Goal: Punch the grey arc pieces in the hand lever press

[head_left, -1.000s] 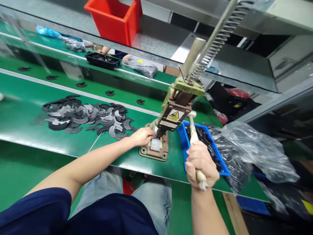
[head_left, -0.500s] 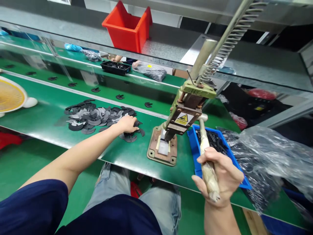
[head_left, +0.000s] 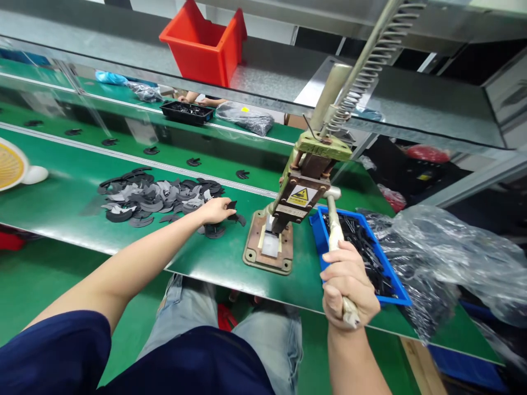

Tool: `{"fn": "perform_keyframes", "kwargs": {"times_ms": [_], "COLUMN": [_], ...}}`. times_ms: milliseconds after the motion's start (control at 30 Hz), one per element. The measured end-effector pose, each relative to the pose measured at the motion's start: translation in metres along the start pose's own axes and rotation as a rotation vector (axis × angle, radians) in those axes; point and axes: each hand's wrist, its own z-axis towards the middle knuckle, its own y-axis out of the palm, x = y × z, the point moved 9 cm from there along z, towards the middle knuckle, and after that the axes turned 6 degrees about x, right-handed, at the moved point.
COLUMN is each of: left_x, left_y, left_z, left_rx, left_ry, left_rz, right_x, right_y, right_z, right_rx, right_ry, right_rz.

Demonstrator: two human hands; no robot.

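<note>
My left hand (head_left: 214, 210) pinches a dark crescent-shaped piece (head_left: 231, 206) at the right end of a heap of several black and grey crescent pieces (head_left: 156, 197) on the green bench (head_left: 61, 203). A small hand press (head_left: 296, 186) stands on a brown base plate (head_left: 267, 247) to the right of the heap. Its handle (head_left: 335, 241) slants toward me, and my right hand (head_left: 348, 285) is wrapped round the handle's lower end. A pale block (head_left: 270, 244) lies on the base under the press head.
A blue tray (head_left: 397, 291) of small black parts sits right of the press, with clear plastic bags (head_left: 448, 258) beyond it. Single crescent pieces (head_left: 193, 162) lie spaced on the far belt. A red bin (head_left: 206, 41) stands on the shelf; a yellow fan (head_left: 8, 164) sits at left.
My left hand left the press base and went to the heap, where it now pinches a piece. My right hand loosened on the handle, then closed round it again.
</note>
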Motion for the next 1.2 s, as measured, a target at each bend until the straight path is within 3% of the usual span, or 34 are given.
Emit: {"fn": "perform_keyframes", "kwargs": {"times_ms": [133, 300, 467, 633, 867, 1200], "left_x": [0.036, 0.078, 0.098, 0.105, 0.108, 0.116], "left_y": [0.027, 0.054, 0.069, 0.083, 0.096, 0.097], "left_z": [-0.013, -0.017, -0.019, -0.025, -0.03, -0.018], "left_rx": [-0.174, -0.214, -0.228, -0.346, -0.521, -0.475], "left_ry": [-0.057, -0.05, -0.022, -0.037, -0.091, 0.042], "left_rz": [-0.564, -0.756, -0.715, -0.565, -0.672, -0.688], "right_x": [0.001, 0.001, 0.0, 0.0, -0.001, 0.001], "right_y": [0.0, 0.0, 0.0, 0.0, 0.0, 0.0], "right_z": [-0.002, -0.003, -0.003, -0.003, -0.003, -0.005], "right_rx": [0.093, 0.143, 0.137, 0.141, 0.163, 0.156], "right_ry": [0.054, 0.072, 0.072, 0.064, 0.079, 0.096], "right_rz": [-0.02, -0.02, -0.026, -0.034, 0.002, -0.003]}}
